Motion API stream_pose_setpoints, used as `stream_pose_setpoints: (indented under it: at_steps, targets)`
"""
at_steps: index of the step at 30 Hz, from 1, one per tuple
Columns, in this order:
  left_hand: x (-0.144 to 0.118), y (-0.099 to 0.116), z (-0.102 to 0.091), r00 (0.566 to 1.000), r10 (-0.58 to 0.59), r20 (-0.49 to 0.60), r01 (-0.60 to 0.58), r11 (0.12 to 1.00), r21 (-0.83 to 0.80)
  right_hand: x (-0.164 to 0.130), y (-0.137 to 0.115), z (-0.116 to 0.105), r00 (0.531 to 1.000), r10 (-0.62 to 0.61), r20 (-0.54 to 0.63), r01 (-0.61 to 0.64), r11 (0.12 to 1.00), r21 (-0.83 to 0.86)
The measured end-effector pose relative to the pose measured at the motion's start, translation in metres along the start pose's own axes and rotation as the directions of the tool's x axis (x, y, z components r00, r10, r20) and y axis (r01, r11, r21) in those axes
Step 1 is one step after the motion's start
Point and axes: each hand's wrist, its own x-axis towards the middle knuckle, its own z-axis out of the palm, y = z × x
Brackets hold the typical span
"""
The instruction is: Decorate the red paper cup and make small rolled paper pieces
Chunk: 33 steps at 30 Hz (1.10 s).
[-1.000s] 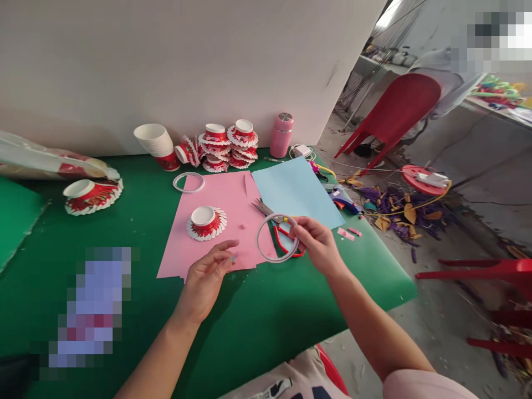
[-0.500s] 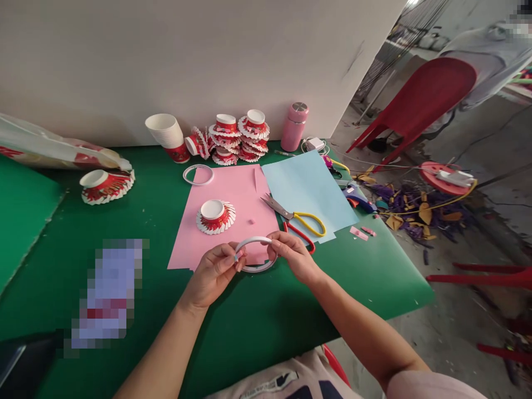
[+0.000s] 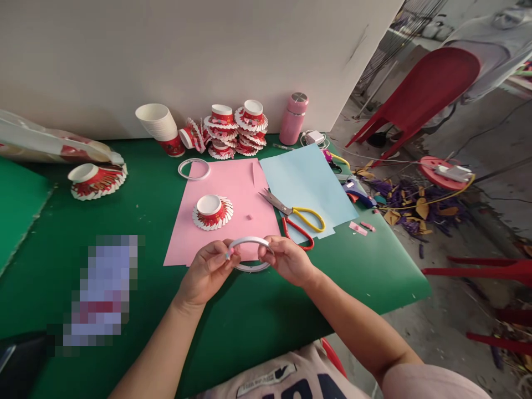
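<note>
A green table (image 3: 257, 327) stands against a pale wall, with red chairs on the floor off to the right. In the head view, both hands meet over the near edge of a pink paper sheet (image 3: 233, 194). The left hand (image 3: 205, 271) pinches the left end of a white tape ring (image 3: 249, 243) between thumb and fingertips; the right hand (image 3: 286, 259) grips its right side, fingers curled closed around it. Just beyond the left hand, a cut paper cup (image 3: 212, 211) sits upside down on the pink sheet, so its inside is hidden. Beyond the right hand lie yellow-handled scissors (image 3: 295, 211) on a blue sheet (image 3: 303, 180). Far beyond, a stack of white cups (image 3: 155, 124) lies tilted, mouth open and showing nothing inside, beside piled cut cups (image 3: 235, 130) and a closed pink bottle (image 3: 293, 118).
</note>
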Motion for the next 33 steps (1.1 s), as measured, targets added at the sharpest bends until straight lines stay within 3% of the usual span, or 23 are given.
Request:
stream_pose_setpoints:
  at_steps: [11,18,24,27,29,30,32,33]
  targets:
    - [0.008,-0.002,-0.003,0.973,0.06,-0.223,-0.114,0.965,-0.236,-0.004,0.013,0.005,0.991,-0.011,0.13,0.019,0.998,-0.063]
    - [0.008,-0.005,-0.002,0.961,-0.005,-0.278,-0.049,0.981,-0.187,-0.001,0.014,0.004,0.996,-0.066,0.056,0.067,0.998,-0.016]
    - [0.009,-0.009,-0.003,0.975,0.035,-0.219,-0.066,0.988,-0.14,-0.001,0.012,0.004,0.99,-0.12,-0.078,0.112,0.989,-0.093]
    - [0.007,-0.012,-0.001,0.97,0.118,-0.215,-0.114,0.993,0.028,-0.002,0.01,0.005,0.971,-0.142,-0.193,0.124,0.987,-0.107]
    - [0.004,-0.013,0.001,0.929,0.316,-0.191,-0.25,0.919,0.305,-0.002,0.009,0.007,0.956,-0.137,-0.26,0.133,0.991,-0.032]
    - [0.001,-0.013,0.002,0.894,0.429,-0.132,-0.325,0.821,0.47,-0.002,0.008,0.008,0.948,-0.132,-0.291,0.141,0.99,0.012]
    - [-0.004,-0.013,0.006,0.822,0.562,0.096,-0.446,0.529,0.722,-0.001,0.008,0.01,0.935,-0.115,-0.337,0.151,0.985,0.083]
    - [-0.006,-0.013,0.009,0.793,0.563,0.233,-0.496,0.375,0.783,-0.001,0.009,0.011,0.933,-0.099,-0.346,0.146,0.983,0.111]
